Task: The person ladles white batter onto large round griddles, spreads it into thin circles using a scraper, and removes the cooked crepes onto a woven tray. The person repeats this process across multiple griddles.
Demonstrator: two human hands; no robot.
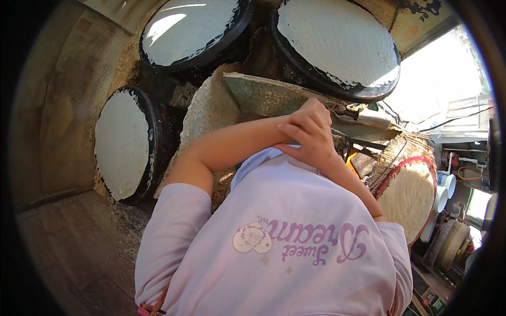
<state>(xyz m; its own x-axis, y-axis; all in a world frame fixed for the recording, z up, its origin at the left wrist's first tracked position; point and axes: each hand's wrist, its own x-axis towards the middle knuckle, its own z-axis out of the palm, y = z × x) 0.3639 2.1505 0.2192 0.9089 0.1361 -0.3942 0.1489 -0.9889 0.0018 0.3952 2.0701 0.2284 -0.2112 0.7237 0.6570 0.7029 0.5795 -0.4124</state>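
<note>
My two hands meet in front of my chest, over the top of my pale lilac shirt. My right hand [311, 136] lies across my left wrist, its fingers curled round it. Bent at the wrist, my left hand [317, 108] is partly covered by the right, and its fingers are hidden. No tool or object shows in either. Just beyond the hands stands a worn, greenish board-like panel [263, 97] with a crusty edge. Behind it tilts a large round black-rimmed vessel [337, 45] with a white, uneven surface.
Two similar black-rimmed vessels stand at the far left [190, 31] and left [122, 145]. At right is a round, red-rimmed woven basket [408, 197] with a pale top. White buckets [445, 189] stand beyond it. Brown boards [68, 247] lie at lower left, with crumbly debris nearby.
</note>
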